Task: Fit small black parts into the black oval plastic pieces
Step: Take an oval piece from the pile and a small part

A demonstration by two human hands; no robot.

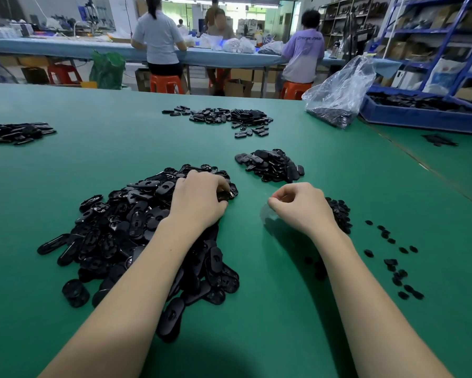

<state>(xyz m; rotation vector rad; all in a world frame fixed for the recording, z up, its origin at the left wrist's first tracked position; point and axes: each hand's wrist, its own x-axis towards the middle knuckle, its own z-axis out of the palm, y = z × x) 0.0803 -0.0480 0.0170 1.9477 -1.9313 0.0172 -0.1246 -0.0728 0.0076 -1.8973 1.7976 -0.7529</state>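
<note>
A big heap of black oval plastic pieces (136,227) lies at the left on the green table (256,309). My left hand (199,199) rests on the heap's right edge, its fingers curled round one oval piece (227,195). My right hand (303,207) hovers just above the table to the right. Its fingers are curled with the thumb near the fingertips, and no part shows between them. Just behind and right of it lies a mound of small black parts (339,214). More small parts (395,266) are scattered further right.
A smaller pile of oval pieces (271,165) sits beyond my hands, with other piles at the far centre (223,117) and far left (13,132). A clear plastic bag (338,96) and a blue crate (425,113) stand at the far right. Several people sit at a bench behind.
</note>
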